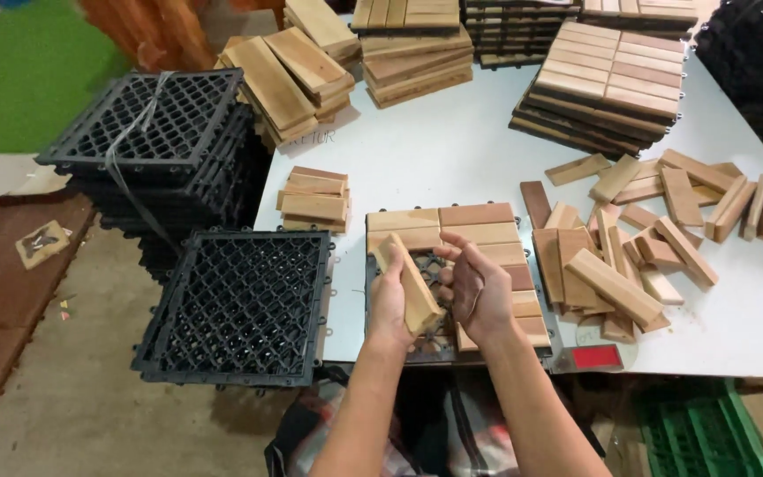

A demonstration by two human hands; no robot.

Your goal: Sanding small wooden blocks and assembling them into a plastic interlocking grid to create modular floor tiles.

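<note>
Slat in your left hand, gripped over the half-filled tile on the desk; your right hand curls half-closed beside it (holding nothing I can see). Square the slat with the laid rows above the bare grid before pressing.

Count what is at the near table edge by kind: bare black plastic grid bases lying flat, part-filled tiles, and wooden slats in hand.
Bare black plastic grid base lying flat at the edge: 1
Part-filled tile, wooden slats on a black grid: 1
Light rectangular wooden slat held in the left hand, right hand beside it: 1
Total: 3
</note>
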